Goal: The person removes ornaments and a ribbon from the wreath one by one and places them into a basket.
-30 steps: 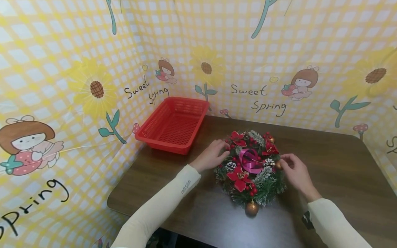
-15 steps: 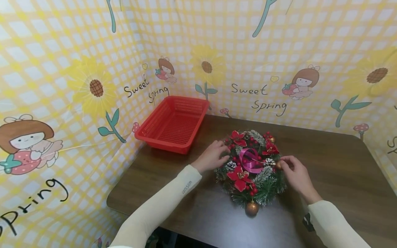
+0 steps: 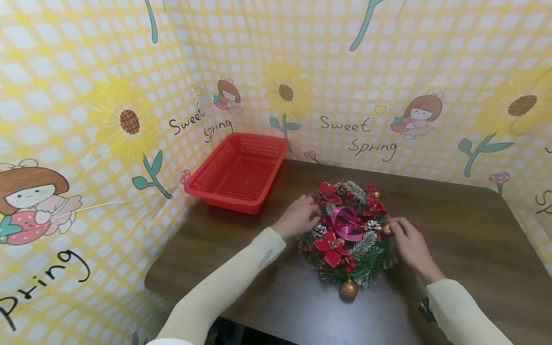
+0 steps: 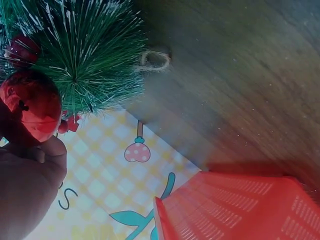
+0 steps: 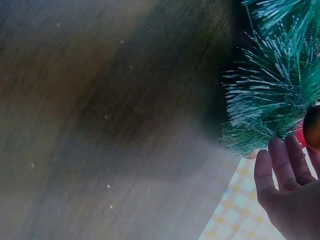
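Note:
A Christmas wreath (image 3: 371, 262) of green pine sprigs lies on the table, with red poinsettias (image 3: 331, 247), berries, pine cones (image 3: 320, 230) and a pink-purple ribbon (image 3: 351, 236) coiled in its middle. At its left side my left hand (image 3: 297, 218) curls its fingers over the edge. The left wrist view shows those fingers round a shiny red bauble (image 4: 37, 112). On the opposite side my right hand (image 3: 413, 245) pinches a gold bauble (image 3: 386, 229) with thumb and forefinger, its other fingers spread in the right wrist view. Another gold bauble (image 3: 348, 290) sits at the near edge.
A red plastic basket (image 3: 202, 194) with perforated sides stands at the back left of the dark wooden table (image 3: 465, 230). Yellow checked cloth (image 3: 345, 96) hangs behind and at the left. A small twine loop (image 4: 156, 60) sticks out from the wreath.
The head view has shifted slightly. Both hands stay at the same sides of the wreath, and the wreath and basket keep their places.

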A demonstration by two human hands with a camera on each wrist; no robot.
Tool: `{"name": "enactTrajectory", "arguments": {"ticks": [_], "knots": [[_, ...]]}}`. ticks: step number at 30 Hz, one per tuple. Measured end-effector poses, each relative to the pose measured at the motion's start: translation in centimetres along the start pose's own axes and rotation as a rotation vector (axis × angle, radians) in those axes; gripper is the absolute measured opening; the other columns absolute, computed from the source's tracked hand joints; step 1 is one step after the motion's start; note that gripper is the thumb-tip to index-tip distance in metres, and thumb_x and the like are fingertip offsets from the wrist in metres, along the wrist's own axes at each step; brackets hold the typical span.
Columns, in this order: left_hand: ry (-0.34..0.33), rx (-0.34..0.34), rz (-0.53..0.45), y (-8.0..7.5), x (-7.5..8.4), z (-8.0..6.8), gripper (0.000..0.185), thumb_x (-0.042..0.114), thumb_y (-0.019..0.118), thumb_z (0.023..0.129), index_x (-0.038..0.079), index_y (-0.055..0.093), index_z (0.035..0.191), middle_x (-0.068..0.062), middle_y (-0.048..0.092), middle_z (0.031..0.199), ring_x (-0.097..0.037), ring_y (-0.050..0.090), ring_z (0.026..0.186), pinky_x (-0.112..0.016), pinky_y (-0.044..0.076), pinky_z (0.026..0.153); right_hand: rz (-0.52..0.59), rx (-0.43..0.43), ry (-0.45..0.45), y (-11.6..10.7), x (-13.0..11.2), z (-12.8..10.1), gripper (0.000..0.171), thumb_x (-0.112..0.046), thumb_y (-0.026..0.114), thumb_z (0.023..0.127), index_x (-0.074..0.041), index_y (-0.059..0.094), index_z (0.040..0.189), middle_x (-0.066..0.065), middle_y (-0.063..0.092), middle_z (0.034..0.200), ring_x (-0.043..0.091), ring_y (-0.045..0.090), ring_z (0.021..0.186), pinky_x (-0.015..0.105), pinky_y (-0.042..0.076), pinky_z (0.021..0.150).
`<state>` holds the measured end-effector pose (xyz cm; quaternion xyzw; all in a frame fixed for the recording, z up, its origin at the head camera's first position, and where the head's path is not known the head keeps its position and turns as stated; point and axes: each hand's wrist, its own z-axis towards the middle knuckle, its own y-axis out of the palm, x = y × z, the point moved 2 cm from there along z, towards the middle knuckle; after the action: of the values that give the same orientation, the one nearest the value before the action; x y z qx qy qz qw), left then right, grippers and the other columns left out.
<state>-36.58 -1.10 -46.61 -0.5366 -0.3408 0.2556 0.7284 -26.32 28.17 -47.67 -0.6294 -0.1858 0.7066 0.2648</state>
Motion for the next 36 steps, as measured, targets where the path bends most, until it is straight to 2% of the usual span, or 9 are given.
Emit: {"name": "enactTrajectory", "arguments": {"ticks": [6, 12, 20, 27, 32, 36], "knots": [[0.016, 0.014, -0.033, 0.2, 0.16, 0.07, 0.012, 0.032, 0.069, 0.085, 0.021, 0.069, 0.092, 0.01, 0.047, 0.088, -0.007, 0.041, 0.083, -0.024, 0.04, 0.072, 0.04, -0.003, 0.026, 0.21, 0.24, -0.05, 0.054, -0.044, 0.024, 0.102, -0.003, 0.05, 0.124, 0.024, 0.052, 0.116, 0.037, 0.047, 0.1, 0.05, 0.038, 0.081], [0.032, 0.031, -0.048, 0.09, 0.43, 0.05, 0.011, 0.031, 0.071, 0.085, 0.021, 0.068, 0.09, 0.011, 0.048, 0.087, -0.007, 0.042, 0.083, -0.024, 0.041, 0.074, 0.043, -0.009, 0.039, 0.38, 0.35, 0.04, 0.054, -0.046, 0.024, 0.102, -0.004, 0.05, 0.124, 0.022, 0.053, 0.112, 0.036, 0.049, 0.096, 0.044, 0.04, 0.076], [0.049, 0.054, -0.048, -0.45, 0.9, 0.0, 0.011, 0.03, 0.071, 0.085, 0.021, 0.069, 0.092, 0.011, 0.049, 0.088, -0.006, 0.042, 0.085, -0.023, 0.041, 0.077, 0.043, -0.013, 0.051, 0.43, 0.57, 0.09, 0.054, -0.046, 0.024, 0.102, -0.004, 0.05, 0.125, 0.023, 0.053, 0.116, 0.037, 0.049, 0.099, 0.047, 0.04, 0.078], [0.023, 0.043, -0.04, -0.56, 1.0, 0.1, 0.013, 0.032, 0.07, 0.086, 0.021, 0.069, 0.094, 0.01, 0.051, 0.091, -0.006, 0.043, 0.088, -0.023, 0.042, 0.08, 0.033, -0.008, 0.04, 0.38, 0.57, -0.01, 0.054, -0.047, 0.024, 0.102, -0.005, 0.05, 0.124, 0.023, 0.053, 0.114, 0.037, 0.05, 0.099, 0.049, 0.041, 0.079], [-0.035, 0.015, -0.022, -0.71, 0.93, -0.04, 0.017, 0.034, 0.069, 0.085, 0.022, 0.07, 0.097, 0.01, 0.051, 0.091, -0.007, 0.043, 0.086, -0.023, 0.041, 0.078, 0.045, -0.018, 0.054, 0.46, 0.73, -0.02, 0.056, -0.049, 0.024, 0.101, -0.005, 0.049, 0.125, 0.023, 0.053, 0.115, 0.037, 0.049, 0.099, 0.05, 0.041, 0.08], [-0.07, -0.01, -0.044, -0.73, 0.68, -0.12, 0.018, 0.035, 0.07, 0.084, 0.022, 0.07, 0.097, 0.011, 0.049, 0.09, -0.007, 0.042, 0.084, -0.022, 0.041, 0.076, 0.048, -0.024, 0.061, 0.43, 0.79, 0.0, 0.058, -0.05, 0.023, 0.1, -0.005, 0.049, 0.125, 0.022, 0.052, 0.115, 0.036, 0.049, 0.099, 0.049, 0.041, 0.079]]}}
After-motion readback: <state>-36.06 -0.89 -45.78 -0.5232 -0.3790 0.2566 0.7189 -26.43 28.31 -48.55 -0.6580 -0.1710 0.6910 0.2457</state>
